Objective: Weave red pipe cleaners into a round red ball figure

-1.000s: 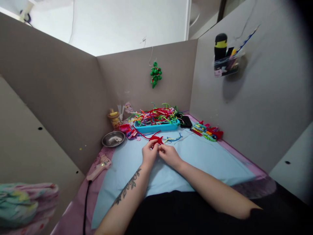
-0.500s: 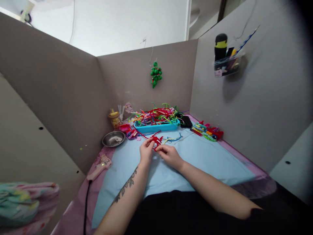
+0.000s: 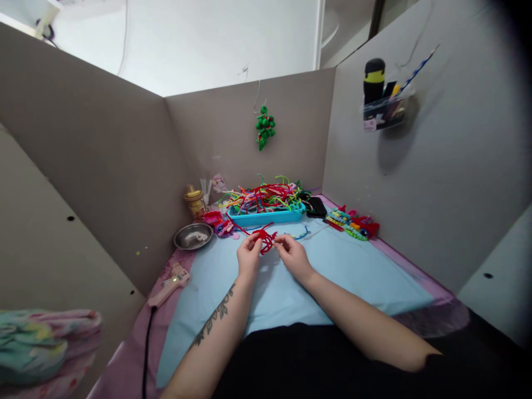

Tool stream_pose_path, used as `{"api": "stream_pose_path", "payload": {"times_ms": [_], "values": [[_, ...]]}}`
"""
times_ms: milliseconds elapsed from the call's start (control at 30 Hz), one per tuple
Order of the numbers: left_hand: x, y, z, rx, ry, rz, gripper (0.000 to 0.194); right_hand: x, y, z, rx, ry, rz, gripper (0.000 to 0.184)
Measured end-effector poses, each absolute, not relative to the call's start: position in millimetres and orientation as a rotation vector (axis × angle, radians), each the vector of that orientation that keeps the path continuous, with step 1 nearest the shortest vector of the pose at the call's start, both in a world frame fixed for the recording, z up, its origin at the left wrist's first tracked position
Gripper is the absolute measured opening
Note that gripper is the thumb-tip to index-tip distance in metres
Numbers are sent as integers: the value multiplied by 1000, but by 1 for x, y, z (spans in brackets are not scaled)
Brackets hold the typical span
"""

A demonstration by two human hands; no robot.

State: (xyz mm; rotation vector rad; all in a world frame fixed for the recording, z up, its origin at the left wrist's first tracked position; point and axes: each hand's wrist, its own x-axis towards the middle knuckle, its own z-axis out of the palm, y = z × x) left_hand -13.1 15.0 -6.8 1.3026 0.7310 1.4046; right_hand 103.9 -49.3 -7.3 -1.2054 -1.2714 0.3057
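I had the left hand's [image 3: 249,256] fingers pinched nearly closed on the left side of a red pipe-cleaner piece [image 3: 267,238], its loose strands bent below. The right hand's [image 3: 294,259] fingertips sat close together at its right side; I could not tell whether they gripped a strand. The piece was over the light blue cloth [image 3: 344,282] on the table [image 3: 124,363], midway between the left and right edges. Beyond it, towards the far edge, I saw a blue tray [image 3: 268,218] heaped with coloured pipe cleaners [image 3: 270,197]. A metal bowl [image 3: 183,239] and a pink glue gun [image 3: 166,292] lay along the left edge, the gun nearer me.
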Motion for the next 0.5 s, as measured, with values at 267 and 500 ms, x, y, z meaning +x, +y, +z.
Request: {"api": "stream_pose_path", "payload": {"times_ms": [267, 500], "values": [[-12, 7, -4, 1369, 638, 1329, 28, 106, -48, -6, -1227, -1264, 259, 15], [-12, 3, -2, 1403, 593, 1291, 29, 108, -49, -8, -1239, -1244, 299, 15]]}}
